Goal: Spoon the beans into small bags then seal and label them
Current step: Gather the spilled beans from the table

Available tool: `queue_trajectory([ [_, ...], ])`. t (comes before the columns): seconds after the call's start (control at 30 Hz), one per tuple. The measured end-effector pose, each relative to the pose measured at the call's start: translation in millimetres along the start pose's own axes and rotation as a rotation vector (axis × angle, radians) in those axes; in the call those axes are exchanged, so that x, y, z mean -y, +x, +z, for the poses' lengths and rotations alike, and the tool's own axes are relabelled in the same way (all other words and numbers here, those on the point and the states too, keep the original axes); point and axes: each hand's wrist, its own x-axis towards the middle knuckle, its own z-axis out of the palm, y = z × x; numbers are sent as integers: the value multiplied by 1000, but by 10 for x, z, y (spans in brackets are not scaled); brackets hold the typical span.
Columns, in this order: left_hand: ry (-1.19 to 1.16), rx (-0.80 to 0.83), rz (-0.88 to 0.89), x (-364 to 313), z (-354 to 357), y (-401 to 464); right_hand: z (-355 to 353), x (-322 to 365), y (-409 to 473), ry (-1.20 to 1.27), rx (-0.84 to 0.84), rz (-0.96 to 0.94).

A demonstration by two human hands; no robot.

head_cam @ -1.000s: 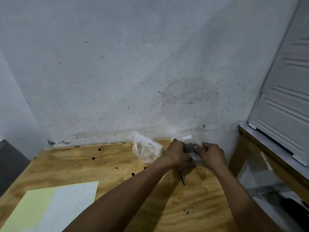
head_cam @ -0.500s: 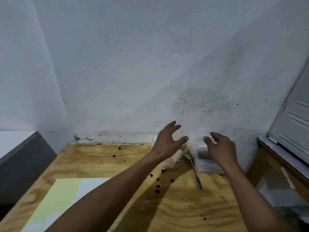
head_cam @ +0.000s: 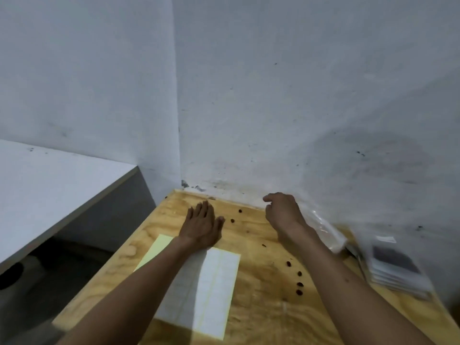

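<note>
Left hand (head_cam: 201, 226): flat, palm down on the wooden table (head_cam: 261, 307), fingers straight and close together, holding nothing. Its wrist lies over the far edge of the label sheet (head_cam: 214, 282), which sits at 6 o'clock from the hand.

Right hand (head_cam: 282, 212): raised above the table, fingers loosely curled, holding nothing.

Clear bag (head_cam: 326, 232): at 4 o'clock from the right hand, against the wall; contents cannot be determined.

Stack of small bags (head_cam: 395, 270): at 4 o'clock from the clear bag, near the table's right edge.

Loose beans (head_cam: 300, 285): scattered on the table between the two forearms.
</note>
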Motion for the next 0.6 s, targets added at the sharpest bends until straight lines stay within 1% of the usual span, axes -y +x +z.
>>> queue_trajectory([
  [0.07, 19, -10, 26, 11, 14, 6, 149, -38, 87, -73, 47, 70],
  [0.1, 38, -8, 43, 13, 37, 19, 216, -52, 117, -94, 61, 66],
  [0.23, 51, 15, 38, 32, 57, 56, 475, 17, 227, -39, 120, -36],
  [0.33, 65, 24, 31, 17, 57, 51, 625, 93, 315, -14, 104, -56],
  [0.6, 108, 23, 40, 5, 57, 48, 773, 112, 454, 20, 59, -21],
])
